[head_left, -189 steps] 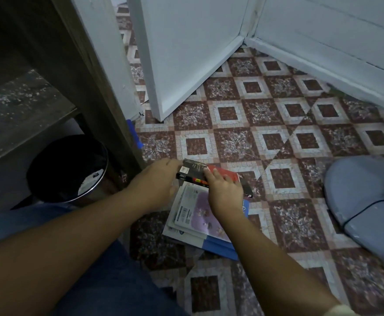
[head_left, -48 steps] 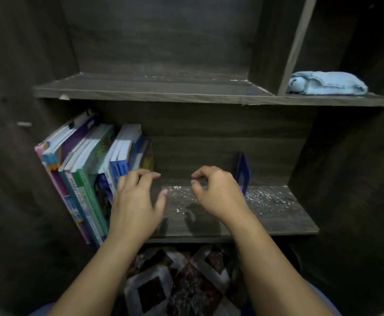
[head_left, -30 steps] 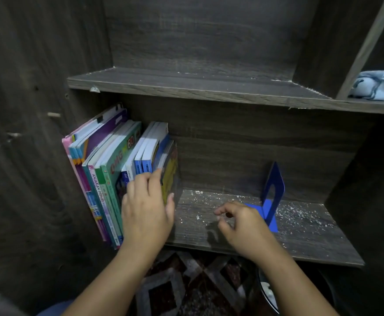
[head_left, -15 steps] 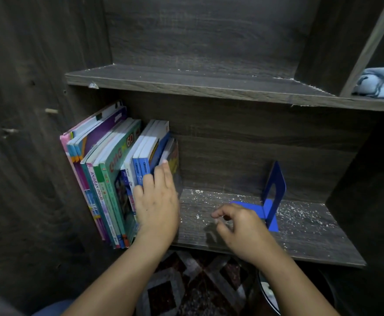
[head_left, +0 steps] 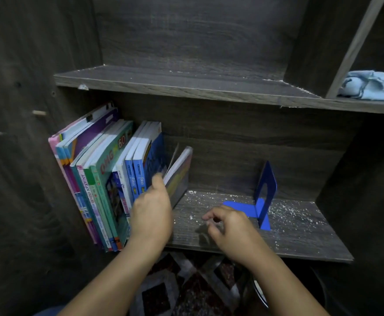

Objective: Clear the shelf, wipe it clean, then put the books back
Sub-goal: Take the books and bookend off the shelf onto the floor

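The shelf (head_left: pixel 300 247) is taking up most of the view, a dark wooden bay with another board above it. The books (head_left: pixel 104 179) are standing in a row at its left end and leaning left against the side wall, so the clearing step is only partly done. A blue cloth (head_left: pixel 373 86) is lying folded on the upper board at the right, well apart from both hands. A blue bookend (head_left: pixel 265 192) is standing upright on the right half of the shelf, apart from the row.

The left grip (head_left: pixel 152 215) is reaching in at the right end of the row and appears to be pinching the end book (head_left: pixel 179 172) by its near edge. That book is tipping right, away from its neighbours. The right grip (head_left: pixel 232 226) is hovering over the bare board just beside the bookend's foot, with its fingers loosely curled and holding nothing. White dust (head_left: pixel 289 212) is lying scattered across the board.

The step in hand looks to be drawing out that end book. The next move is calling for a firmer hold on it, probably with the right grip taking its far side, while the leaning row is kept from sliding down.
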Demonstrator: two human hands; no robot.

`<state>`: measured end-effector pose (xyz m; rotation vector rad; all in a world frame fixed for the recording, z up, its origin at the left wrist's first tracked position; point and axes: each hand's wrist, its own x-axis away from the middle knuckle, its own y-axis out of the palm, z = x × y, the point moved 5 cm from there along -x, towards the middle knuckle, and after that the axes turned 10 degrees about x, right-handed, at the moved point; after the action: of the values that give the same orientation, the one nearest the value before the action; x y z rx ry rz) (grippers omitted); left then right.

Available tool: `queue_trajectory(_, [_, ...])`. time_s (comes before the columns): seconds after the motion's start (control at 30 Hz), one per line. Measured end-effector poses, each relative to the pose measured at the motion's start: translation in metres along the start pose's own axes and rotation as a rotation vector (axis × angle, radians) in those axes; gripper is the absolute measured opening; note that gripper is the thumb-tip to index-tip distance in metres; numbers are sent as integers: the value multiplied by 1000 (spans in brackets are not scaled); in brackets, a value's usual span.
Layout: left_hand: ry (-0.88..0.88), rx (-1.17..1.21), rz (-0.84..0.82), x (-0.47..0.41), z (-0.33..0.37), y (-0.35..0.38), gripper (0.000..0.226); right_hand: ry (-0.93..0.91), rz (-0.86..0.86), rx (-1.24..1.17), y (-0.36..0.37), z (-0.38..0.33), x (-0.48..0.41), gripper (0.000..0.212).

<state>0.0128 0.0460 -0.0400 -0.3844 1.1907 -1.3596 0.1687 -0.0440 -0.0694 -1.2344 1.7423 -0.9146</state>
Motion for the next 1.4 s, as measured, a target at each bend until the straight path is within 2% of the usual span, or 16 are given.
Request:
queue_trajectory(0.07, [29, 128, -5, 1, 0, -5, 21, 7, 54, -1, -4, 2, -1, 20])
queue_trajectory(0.13, [103, 229, 38, 2, 4, -15, 13, 13, 195, -1, -15, 2, -2, 39])
queue_trajectory(0.23, [213, 364, 61, 0, 9, -29, 22, 67, 391, -41, -38, 3, -1, 81])
queue_trajectory(0.3, [206, 530, -35, -2, 8, -33, 26, 99, 380, -39, -52, 4, 3, 110])
queue_trajectory(0.33, [200, 615, -95, -1, 7, -32, 27, 96, 357, -28, -58, 4, 5, 113])
queue_trajectory(0.37, [215, 680, -133, 1, 8, -33, 29, 82, 335, -23, -65, 5, 8, 104])
queue_trajectory(0.47, [275, 756, -148, 12, 22, -42, 27, 11, 310, 67, -85, 4, 24, 42])
queue_trajectory(0.5, [298, 735, -138, 14, 29, -44, 26, -2, 334, 149, -91, 3, 32, 34])
queue_trajectory(0.63, [507, 494, -31, 27, 84, -65, 38, -44, 476, 421, -127, -1, 76, 40])
queue_trajectory(0.73, [743, 481, -52, 51, 139, -76, 39, -15, 518, 622, -157, 4, 116, 38])
queue_trajectory(0.87, [1075, 438, -55, 107, 213, -71, 23, 159, 465, 746, -184, 36, 180, 31])
queue_trajectory(0.97, [1199, 383, -107, 151, 256, -49, 13, 305, 273, 788, -195, 56, 227, 25])
queue_trajectory(1.1, [1268, 329, -308, 217, 307, -10, 32, 507, 51, 589, -197, 104, 303, 31])
queue_trajectory(1.23, [1401, 201, -484, 280, 336, 36, 28, 680, -116, 404, -174, 163, 376, 33])
queue_trajectory(1.4, [1564, 172, -666, 342, 357, 90, 40, 881, -217, 339, -129, 227, 458, 35])
